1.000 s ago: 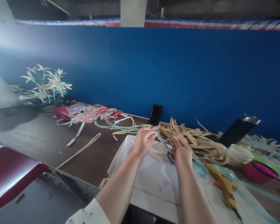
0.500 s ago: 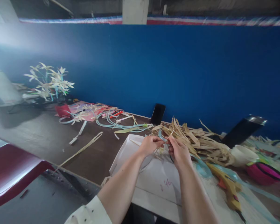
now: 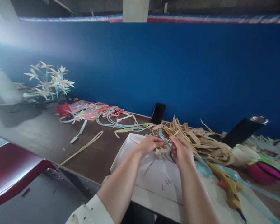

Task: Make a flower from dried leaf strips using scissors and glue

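My left hand (image 3: pixel 150 144) and my right hand (image 3: pixel 182 150) meet above a shallow white box lid (image 3: pixel 154 183). Both are closed in a pinch, fingertips close together. Between them runs a thin pale straw-like strip (image 3: pixel 176 133), its tip poking up past my right fingers. A light blue ribbon (image 3: pixel 160 133) rises just behind the fingertips; whether it is held too, I cannot tell. Beneath the hands, small pale pieces (image 3: pixel 161 151) lie in the lid, partly hidden. Red handwriting marks the lid near my right forearm.
Dried husk strips (image 3: pixel 191 137) heap behind my right hand. A yellow glue gun (image 3: pixel 231 189), white cup (image 3: pixel 245 155), pink container (image 3: pixel 263 172) and black flask (image 3: pixel 245 130) stand right. A phone (image 3: pixel 158 113) leans on the blue partition. Left are coiled cords (image 3: pixel 107 121) and pale flowers (image 3: pixel 52 81).
My right hand has shifted slightly right, opening a small gap between the fingertips. More of the pale strip's tip shows above it. The left hand has barely moved.
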